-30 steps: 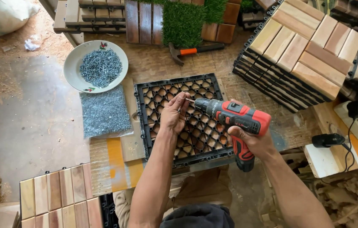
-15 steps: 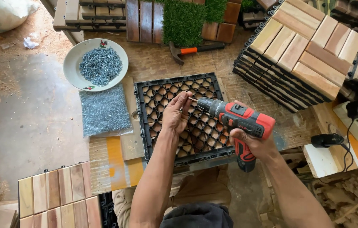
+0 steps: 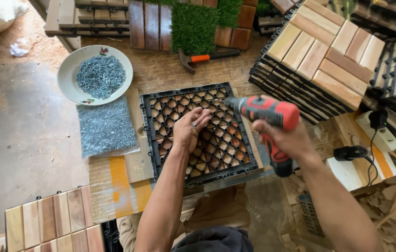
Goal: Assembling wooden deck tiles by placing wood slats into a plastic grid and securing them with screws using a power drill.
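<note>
A black plastic grid tile (image 3: 179, 105) lies face down on the wooden bench, wood slats showing through its holes. My left hand (image 3: 189, 129) rests on the grid's middle, fingers pinched as if on a small screw; the screw itself is too small to make out. My right hand (image 3: 285, 140) grips a red and black cordless drill (image 3: 267, 114), its bit pointing left toward the grid's upper edge, just right of my left fingers.
A white plate (image 3: 67, 77) of screws and a clear bag of screws (image 3: 105, 126) lie left of the grid. A hammer (image 3: 203, 58) lies beyond it. Stacked wooden deck tiles (image 3: 317, 56) stand at right, another tile (image 3: 51, 219) at lower left. A charger (image 3: 351, 152) sits right.
The drill has lifted and swung right and up, away from the spot near my left fingers. My left hand stays on the grid, shifted slightly down.
</note>
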